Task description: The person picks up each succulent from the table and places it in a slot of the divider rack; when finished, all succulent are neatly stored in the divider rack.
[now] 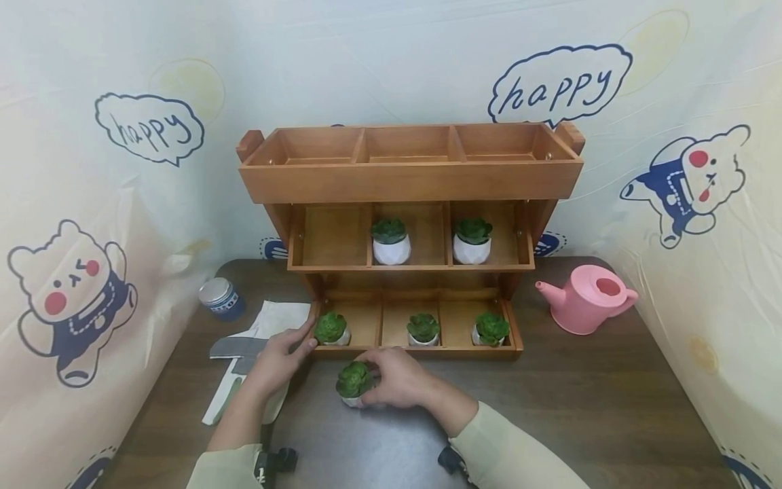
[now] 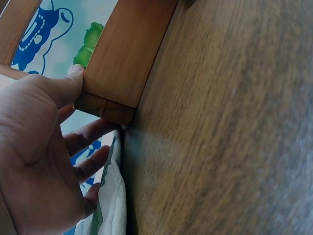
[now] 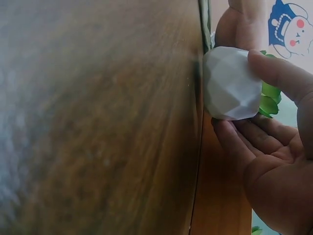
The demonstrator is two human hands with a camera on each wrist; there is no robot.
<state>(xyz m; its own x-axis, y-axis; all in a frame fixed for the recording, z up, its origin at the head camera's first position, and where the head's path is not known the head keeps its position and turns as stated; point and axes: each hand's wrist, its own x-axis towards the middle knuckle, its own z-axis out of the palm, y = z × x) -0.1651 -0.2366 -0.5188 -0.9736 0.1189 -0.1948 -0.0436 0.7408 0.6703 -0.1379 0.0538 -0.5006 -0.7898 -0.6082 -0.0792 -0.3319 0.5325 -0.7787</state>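
Note:
My right hand [image 1: 400, 380] pinches a small potted succulent [image 1: 354, 380] by its white pot, just in front of the bottom tier. In the right wrist view the faceted white pot [image 3: 232, 83] sits between thumb and fingers, close to the tabletop. My left hand [image 1: 282, 360] holds the left front corner of the wooden tiered planter [image 1: 409, 183], thumb at the rim [image 2: 110, 63] and fingers at the side. Three potted succulents stand in the bottom tier: left [image 1: 330, 329], middle [image 1: 423, 329] and right [image 1: 491, 329]. The middle tier holds two more, in its center [image 1: 391, 242] and right [image 1: 472, 240] compartments.
A pink watering can [image 1: 583, 299] stands right of the planter. On the left are a blue-and-white jar [image 1: 222, 299] and a white cloth [image 1: 286, 314] with a grey strip [image 1: 235, 347], partly under my left arm. A printed curtain [image 1: 391, 61] surrounds the dark wooden table [image 1: 580, 407].

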